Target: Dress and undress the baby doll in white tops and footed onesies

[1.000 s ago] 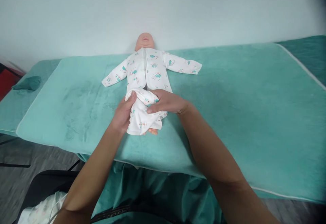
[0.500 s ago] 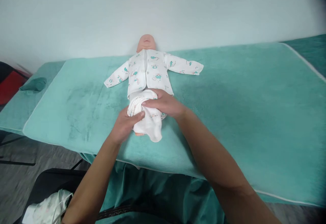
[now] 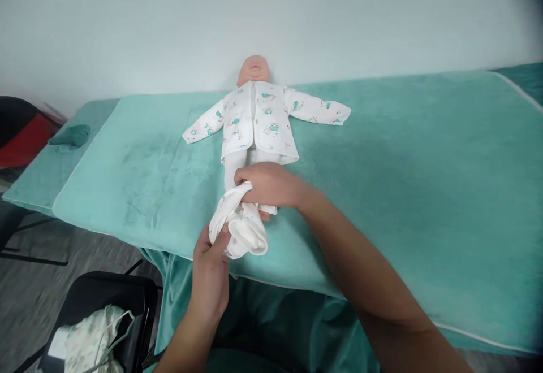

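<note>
A baby doll (image 3: pixel 254 70) lies on its back, its head by the wall, in a white printed jacket (image 3: pixel 271 121) with both sleeves spread out. Its legs are in plain white leggings (image 3: pixel 235 168), and one bare foot (image 3: pixel 264 215) shows below a cuff. Over the lower legs, bunched white baby pants (image 3: pixel 248 234) with a small print hang between my hands. My left hand (image 3: pixel 212 268) pinches their lower left side near the bed's front edge. Higher up, my right hand (image 3: pixel 271 183) is closed on the upper edge of the cloth. The other foot is hidden behind the pants.
The doll lies on a padded green bed (image 3: pixel 403 192) against a white wall (image 3: pixel 360 17). A small green cushion (image 3: pixel 70 135) sits at the far left. On a black chair (image 3: pixel 123 291) at lower left lies a pale patterned cloth (image 3: pixel 91 336) with a hanger-like loop.
The bunched pants have come down off the doll's upper legs toward the front edge, uncovering the leggings. My left hand has moved down with them. The view has shifted slightly left.
</note>
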A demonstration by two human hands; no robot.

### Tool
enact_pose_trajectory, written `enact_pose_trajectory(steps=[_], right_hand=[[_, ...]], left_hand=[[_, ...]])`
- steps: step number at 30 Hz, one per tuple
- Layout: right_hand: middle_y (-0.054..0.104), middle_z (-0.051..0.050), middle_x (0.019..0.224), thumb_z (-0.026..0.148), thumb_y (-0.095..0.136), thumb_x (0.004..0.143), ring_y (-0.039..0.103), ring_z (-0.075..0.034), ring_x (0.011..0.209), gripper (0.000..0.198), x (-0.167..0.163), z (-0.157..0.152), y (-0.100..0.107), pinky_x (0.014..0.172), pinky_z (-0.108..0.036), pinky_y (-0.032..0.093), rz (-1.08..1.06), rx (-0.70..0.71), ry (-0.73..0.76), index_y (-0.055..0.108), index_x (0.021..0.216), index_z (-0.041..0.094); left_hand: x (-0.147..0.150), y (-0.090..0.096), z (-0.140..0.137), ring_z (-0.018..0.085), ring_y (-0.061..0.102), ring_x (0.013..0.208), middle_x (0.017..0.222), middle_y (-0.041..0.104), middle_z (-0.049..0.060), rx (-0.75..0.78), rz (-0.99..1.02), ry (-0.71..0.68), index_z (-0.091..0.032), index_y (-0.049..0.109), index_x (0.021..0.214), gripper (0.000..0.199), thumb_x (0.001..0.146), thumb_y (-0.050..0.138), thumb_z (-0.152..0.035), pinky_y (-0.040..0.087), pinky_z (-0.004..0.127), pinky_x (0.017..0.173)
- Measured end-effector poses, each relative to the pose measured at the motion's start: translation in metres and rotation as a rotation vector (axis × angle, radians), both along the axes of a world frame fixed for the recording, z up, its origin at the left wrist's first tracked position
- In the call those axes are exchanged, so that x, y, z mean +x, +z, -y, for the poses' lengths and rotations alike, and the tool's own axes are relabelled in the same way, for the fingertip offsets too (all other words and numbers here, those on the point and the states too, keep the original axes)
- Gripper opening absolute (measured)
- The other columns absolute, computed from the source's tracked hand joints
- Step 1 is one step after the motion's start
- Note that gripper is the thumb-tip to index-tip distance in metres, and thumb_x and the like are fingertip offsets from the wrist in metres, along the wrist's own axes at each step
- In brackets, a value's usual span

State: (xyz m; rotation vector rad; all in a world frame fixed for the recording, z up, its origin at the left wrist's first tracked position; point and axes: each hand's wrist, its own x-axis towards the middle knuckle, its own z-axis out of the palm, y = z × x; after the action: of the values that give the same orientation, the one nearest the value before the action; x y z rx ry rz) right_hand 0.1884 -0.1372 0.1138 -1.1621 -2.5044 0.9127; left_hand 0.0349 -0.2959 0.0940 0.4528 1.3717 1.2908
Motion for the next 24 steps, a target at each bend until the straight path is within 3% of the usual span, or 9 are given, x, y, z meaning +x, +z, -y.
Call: enact_pose_trajectory(steps=[5,9,12,18,21,24], right_hand=[[0.078,-0.007,0.088,0.032,0.064,0.085,0.066,-0.023,0.080,0.015,-0.008,0.005,-0.006,0.062,-0.033,0.027,0.175,0.131,0.036,0.073,0.092,0.022],[0.078,-0.006,0.087,0.033,0.061,0.091,0.068,-0.022,0.082,0.017,-0.009,0.007,-0.007,0.062,-0.032,0.025,0.230,0.195,0.054,0.074,0.091,0.022],[0.078,-0.006,0.087,0.034,0.059,0.093,0.068,-0.021,0.081,0.019,-0.009,0.007,-0.008,0.062,-0.033,0.024,0.213,0.194,0.053,0.074,0.092,0.022],[0.075,-0.002,0.085,0.035,0.062,0.093,0.064,-0.018,0.078,0.017,-0.004,0.006,-0.005,0.067,-0.029,0.032,0.011,0.008,-0.022,0.074,0.093,0.022],[0.074,0.001,0.085,0.036,0.067,0.090,0.063,-0.016,0.079,0.016,0.002,0.002,-0.004,0.070,-0.028,0.036,-0.152,-0.141,-0.044,0.072,0.088,0.021],[0.072,0.001,0.084,0.046,0.075,0.084,0.063,-0.017,0.080,0.027,0.008,-0.004,-0.005,0.069,-0.028,0.038,-0.240,-0.256,-0.012,0.070,0.087,0.020]], left_hand=[[-0.022,-0.028,-0.004,0.016,0.056,0.083,0.086,0.067,-0.002,-0.012,-0.361,-0.068,-0.021,0.069,0.097,0.019,0.088,0.073,-0.038,0.043,0.026,0.073],[-0.027,-0.031,-0.012,0.017,0.056,0.087,0.088,0.066,-0.001,-0.055,-0.493,-0.150,-0.022,0.068,0.100,0.025,0.093,0.066,-0.045,0.044,0.027,0.077],[-0.027,-0.031,-0.016,0.019,0.061,0.095,0.100,0.071,0.002,-0.029,-0.409,-0.165,-0.022,0.070,0.109,0.031,0.092,0.068,-0.048,0.046,0.029,0.084],[-0.032,-0.040,-0.028,0.020,0.066,0.092,0.105,0.073,0.005,0.083,-0.137,-0.177,-0.019,0.070,0.115,0.034,0.088,0.073,-0.040,0.049,0.030,0.079],[-0.038,-0.048,-0.043,0.018,0.063,0.087,0.097,0.070,0.002,0.132,-0.263,-0.161,-0.021,0.068,0.109,0.028,0.087,0.073,-0.038,0.048,0.028,0.077],[-0.044,-0.053,-0.062,0.016,0.059,0.082,0.089,0.065,0.000,0.227,-0.484,-0.138,-0.021,0.064,0.101,0.022,0.089,0.068,-0.039,0.048,0.027,0.073]])
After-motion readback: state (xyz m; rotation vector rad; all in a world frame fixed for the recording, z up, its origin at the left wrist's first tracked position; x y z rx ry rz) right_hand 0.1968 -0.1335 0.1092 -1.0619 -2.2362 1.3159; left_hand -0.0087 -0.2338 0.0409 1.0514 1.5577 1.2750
